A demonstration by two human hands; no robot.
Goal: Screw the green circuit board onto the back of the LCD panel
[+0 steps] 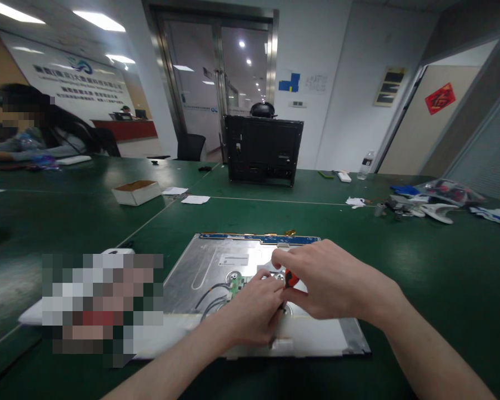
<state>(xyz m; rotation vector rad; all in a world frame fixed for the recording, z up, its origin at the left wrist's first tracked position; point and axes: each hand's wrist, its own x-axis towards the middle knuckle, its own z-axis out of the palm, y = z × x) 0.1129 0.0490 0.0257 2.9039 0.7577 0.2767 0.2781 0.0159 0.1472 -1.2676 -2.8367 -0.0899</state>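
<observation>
A flat metal display panel [200, 266] lies back side up on the green table [420, 266] in front of me. A small green circuit board [235, 284] with black wires sits on it. My right hand [329, 280] grips a screwdriver with a red and black handle [290, 278], held upright over the middle of the panel. My left hand [254, 311] is curled around the lower part of the screwdriver, resting on the panel beside the board. The tip is hidden by my fingers.
A black monitor housing [263, 149] stands at the back of the table. A small open cardboard box [136, 192] and paper slips lie at the left. Loose parts and plastic bags [437, 203] lie at the right. Another person [37, 130] sits far left.
</observation>
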